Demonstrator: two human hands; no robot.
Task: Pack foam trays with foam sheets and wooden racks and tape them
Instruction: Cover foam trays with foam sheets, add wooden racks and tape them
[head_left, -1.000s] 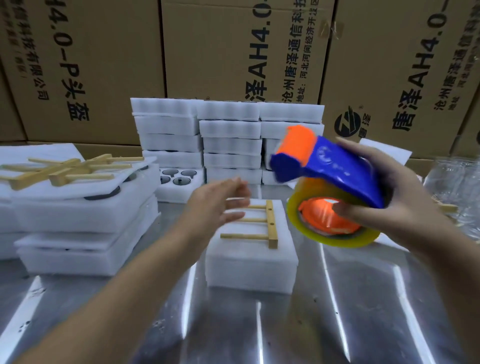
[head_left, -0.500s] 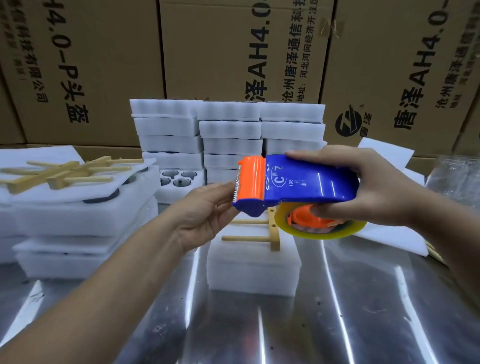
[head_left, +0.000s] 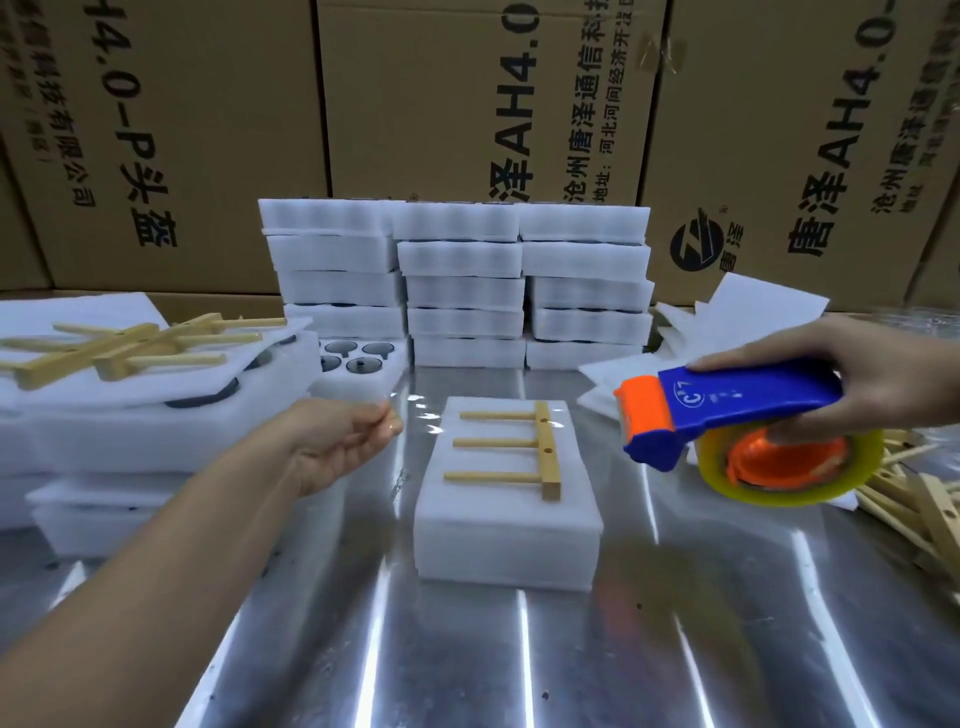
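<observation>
Packed tray: a closed white foam tray (head_left: 508, 512) sits mid-table with a wooden rack (head_left: 525, 448) lying flat on its lid, prongs pointing left.
Right hand: the right hand (head_left: 883, 376) grips the blue and orange tape dispenser (head_left: 737, 402) above the table, just right of the tray, with the fingers wrapped round the handle and the thumb under it at the yellowish roll (head_left: 795, 470).
Left hand: the left hand (head_left: 340, 447) hovers left of the tray, thumb and forefinger pinched together, seemingly on a clear tape strip (head_left: 422, 415) that shows only as glints.
Around: stacked foam trays (head_left: 457, 280) stand behind. An open tray (head_left: 358, 364) with dark round pieces sits beside them.
Left pile: more racks (head_left: 130, 345) lie on a foam sheet (head_left: 171, 384).
Right edge: loose racks (head_left: 930, 501) and foam sheets (head_left: 758, 312).
Writing: the cardboard boxes (head_left: 218, 130) read "AH4.0", "唐泽" and "头盔"; the dispenser carries a circled "C".
Room: bare shiny metal table (head_left: 467, 649) lies in front of the tray and on both sides.
</observation>
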